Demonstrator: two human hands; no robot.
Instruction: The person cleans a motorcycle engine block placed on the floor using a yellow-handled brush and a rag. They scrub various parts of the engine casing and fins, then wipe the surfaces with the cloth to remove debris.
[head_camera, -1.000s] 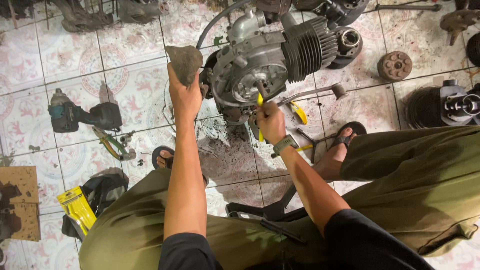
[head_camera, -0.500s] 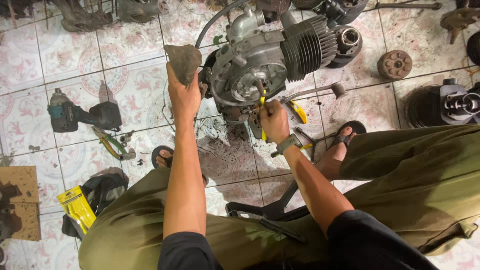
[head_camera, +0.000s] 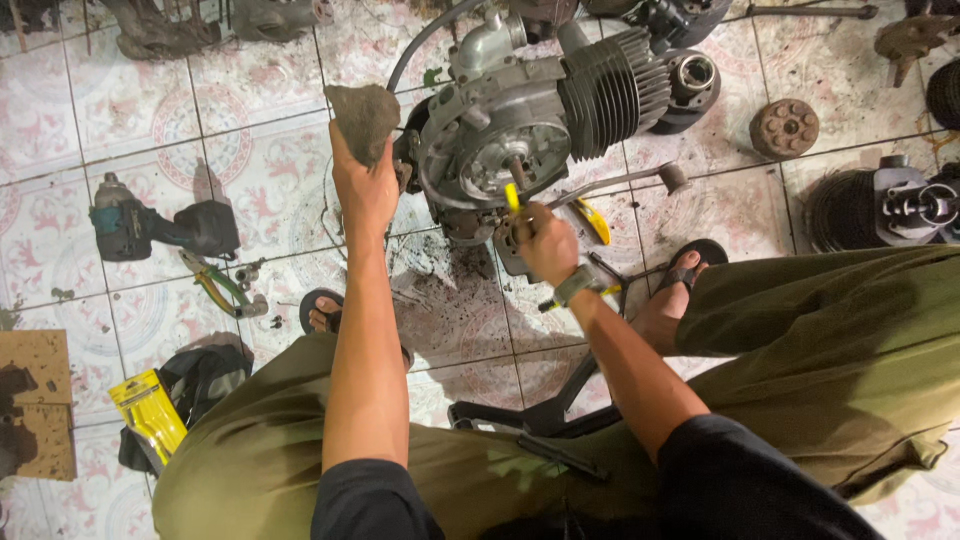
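Dirty floor tiles hold an old engine, where the right hand grips a yellow-handled tool at its middle and the left hand lifts a stone, so the work looks unfinished.

Very little has been altered over the last second. The right hand, closed around the yellow-handled tool, has been shifted slightly to the right and a touch upward in the centre of the frame, so that the tool's tip is now set closer under the round hub of the engine. The left hand, with the grey stone gripped in it, has been moved only marginally toward the upper left.
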